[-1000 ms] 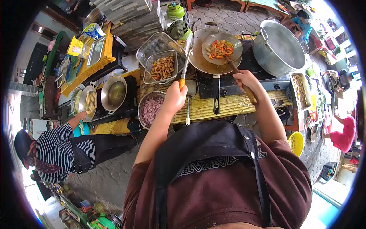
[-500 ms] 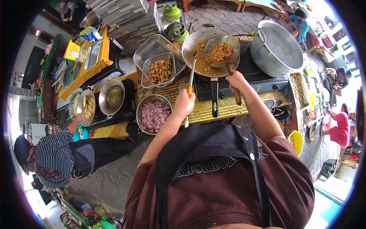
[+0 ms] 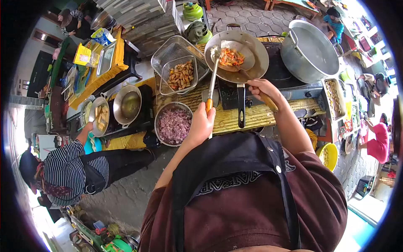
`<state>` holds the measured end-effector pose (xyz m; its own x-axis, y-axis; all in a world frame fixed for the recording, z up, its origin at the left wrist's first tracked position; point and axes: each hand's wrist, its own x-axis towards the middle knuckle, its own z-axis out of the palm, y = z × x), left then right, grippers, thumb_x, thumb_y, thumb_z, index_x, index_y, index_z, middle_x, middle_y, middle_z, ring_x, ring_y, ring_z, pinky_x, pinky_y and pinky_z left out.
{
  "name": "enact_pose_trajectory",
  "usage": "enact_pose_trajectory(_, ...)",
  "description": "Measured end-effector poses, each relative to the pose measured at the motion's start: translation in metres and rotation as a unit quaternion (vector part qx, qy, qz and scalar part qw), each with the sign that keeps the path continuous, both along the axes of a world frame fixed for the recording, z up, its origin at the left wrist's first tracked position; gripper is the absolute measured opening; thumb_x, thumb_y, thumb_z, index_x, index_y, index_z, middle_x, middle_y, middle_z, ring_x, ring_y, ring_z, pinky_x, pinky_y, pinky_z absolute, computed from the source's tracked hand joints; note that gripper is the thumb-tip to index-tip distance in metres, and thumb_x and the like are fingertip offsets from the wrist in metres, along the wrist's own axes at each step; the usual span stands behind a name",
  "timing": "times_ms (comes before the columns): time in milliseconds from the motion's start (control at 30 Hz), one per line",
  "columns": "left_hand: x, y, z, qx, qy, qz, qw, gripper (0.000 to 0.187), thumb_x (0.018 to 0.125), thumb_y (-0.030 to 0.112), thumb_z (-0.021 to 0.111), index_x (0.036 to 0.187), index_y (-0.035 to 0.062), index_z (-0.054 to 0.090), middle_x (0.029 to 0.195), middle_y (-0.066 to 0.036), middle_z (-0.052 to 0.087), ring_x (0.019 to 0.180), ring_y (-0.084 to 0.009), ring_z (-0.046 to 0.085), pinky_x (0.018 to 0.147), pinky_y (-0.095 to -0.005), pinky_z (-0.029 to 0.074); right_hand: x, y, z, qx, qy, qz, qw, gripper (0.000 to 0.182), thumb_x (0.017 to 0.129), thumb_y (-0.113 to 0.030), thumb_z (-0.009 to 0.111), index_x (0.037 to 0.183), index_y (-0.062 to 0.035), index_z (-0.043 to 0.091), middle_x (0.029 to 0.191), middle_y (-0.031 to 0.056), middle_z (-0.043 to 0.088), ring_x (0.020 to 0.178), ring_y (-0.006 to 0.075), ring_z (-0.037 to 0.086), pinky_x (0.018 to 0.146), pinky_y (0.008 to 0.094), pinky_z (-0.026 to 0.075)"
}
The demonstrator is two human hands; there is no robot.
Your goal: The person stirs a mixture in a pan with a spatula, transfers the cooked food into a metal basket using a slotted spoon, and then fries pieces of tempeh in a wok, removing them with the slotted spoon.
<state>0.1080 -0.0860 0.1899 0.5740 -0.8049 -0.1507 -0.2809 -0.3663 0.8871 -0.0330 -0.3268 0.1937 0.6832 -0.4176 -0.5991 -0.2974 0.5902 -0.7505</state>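
Note:
My left hand is closed round the wooden handle of a long metal spatula. The spatula's blade rests at the left inside of a wide frying pan on the stove. In my right hand is the wooden handle of a round skimmer, whose bowl lies within the pan. Chopped orange-red and pale food sits in the skimmer bowl, beside the spatula blade. The pan's black handle points toward me, and neither hand is on it.
A wire basket and a smaller strainer of browned pieces stand left of the pan. Nearer me is a bowl of chopped onions. A large pot stands right. At left, a person in stripes holds another pan.
The skimmer with the food has shifted left and lower in the pan, closer to the spatula blade. My right hand has turned on its handle. The whole view has shifted slightly.

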Motion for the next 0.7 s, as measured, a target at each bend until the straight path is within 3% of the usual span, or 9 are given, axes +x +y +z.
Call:
enact_pose_trajectory(33, 0.003, 0.001, -0.001, 0.002, 0.002, 0.000, 1.000, 0.023, 0.088, 0.017, 0.054, 0.085, -0.0034, 0.043, 0.070, -0.025, 0.054, 0.065, -0.0429, 0.053, 0.057, -0.0454, 0.040, -0.004, -0.001, -0.001, -0.020, 0.001, -0.007, 1.000, 0.019, 0.089, -0.015, 0.054, 0.075, -0.0036, 0.048, 0.058, -0.0015, 0.044, 0.045, 0.0064, 0.041, 0.036, 0.0230, 0.034)
enact_pose_trajectory(100, 0.013, 0.001, -0.005, -0.030, -0.076, -0.016, 0.997, 0.022, 0.092, 0.018, 0.050, 0.083, 0.0009, 0.041, 0.056, -0.006, 0.045, 0.039, -0.0143, 0.047, 0.038, -0.0297, 0.038, -0.017, -0.020, -0.004, -0.032, 0.010, 0.018, 0.999, 0.018, 0.089, -0.015, 0.055, 0.076, -0.0034, 0.048, 0.059, -0.0009, 0.044, 0.045, 0.0065, 0.041, 0.036, 0.0231, 0.035)
enact_pose_trajectory(167, 0.017, 0.002, -0.006, -0.039, -0.062, -0.008, 0.997, 0.021, 0.092, 0.018, 0.050, 0.082, 0.0007, 0.041, 0.056, -0.006, 0.045, 0.040, -0.0138, 0.047, 0.038, -0.0291, 0.038, -0.022, -0.024, -0.004, -0.063, 0.006, 0.000, 0.998, 0.018, 0.088, -0.014, 0.055, 0.076, -0.0025, 0.048, 0.058, -0.0001, 0.045, 0.043, 0.0074, 0.042, 0.035, 0.0236, 0.036)
enact_pose_trajectory(233, 0.021, 0.001, -0.012, -0.028, -0.088, -0.005, 0.996, 0.021, 0.091, 0.017, 0.051, 0.082, 0.0005, 0.042, 0.056, -0.006, 0.045, 0.040, -0.0136, 0.047, 0.038, -0.0289, 0.039, -0.028, -0.038, -0.003, -0.170, 0.094, 0.060, 0.979, 0.018, 0.086, -0.014, 0.056, 0.076, -0.0019, 0.048, 0.056, 0.0005, 0.045, 0.042, 0.0087, 0.043, 0.035, 0.0241, 0.036)
enact_pose_trajectory(300, 0.023, -0.002, -0.011, -0.023, -0.084, -0.006, 0.996, 0.022, 0.091, 0.017, 0.051, 0.082, -0.0003, 0.042, 0.057, -0.007, 0.047, 0.040, -0.0154, 0.049, 0.039, -0.0299, 0.040, -0.033, -0.047, 0.000, -0.197, 0.117, 0.079, 0.970, 0.017, 0.083, -0.014, 0.057, 0.077, -0.0014, 0.048, 0.055, 0.0013, 0.046, 0.041, 0.0105, 0.044, 0.035, 0.0265, 0.037)
enact_pose_trajectory(367, 0.022, -0.005, -0.008, 0.029, -0.044, 0.008, 0.999, 0.024, 0.086, 0.019, 0.055, 0.084, -0.0039, 0.047, 0.074, -0.026, 0.057, 0.071, -0.0444, 0.055, 0.061, -0.0481, 0.043, -0.038, -0.052, 0.002, -0.281, 0.177, 0.104, 0.938, 0.017, 0.081, -0.014, 0.058, 0.077, -0.0011, 0.049, 0.055, 0.0026, 0.047, 0.042, 0.0122, 0.046, 0.034, 0.0296, 0.038)
enact_pose_trajectory(500, 0.019, -0.007, -0.012, 0.068, -0.046, 0.005, 0.997, 0.026, 0.086, 0.020, 0.055, 0.086, -0.0045, 0.047, 0.076, -0.026, 0.058, 0.073, -0.0449, 0.056, 0.063, -0.0484, 0.043, -0.045, -0.060, 0.002, -0.329, 0.235, 0.137, 0.904, 0.017, 0.078, -0.014, 0.059, 0.075, -0.0003, 0.048, 0.054, 0.0047, 0.047, 0.040, 0.0143, 0.046, 0.034, 0.0320, 0.038)
enact_pose_trajectory(700, 0.008, 0.005, -0.012, 0.107, -0.005, -0.023, 0.994, 0.028, 0.087, 0.022, 0.053, 0.088, -0.0056, 0.047, 0.077, -0.026, 0.058, 0.071, -0.0423, 0.057, 0.063, -0.0458, 0.044, -0.040, -0.058, -0.007, -0.281, 0.216, 0.209, 0.912, 0.018, 0.079, -0.014, 0.059, 0.074, -0.0009, 0.048, 0.051, 0.0039, 0.045, 0.038, 0.0140, 0.044, 0.034, 0.0309, 0.038)
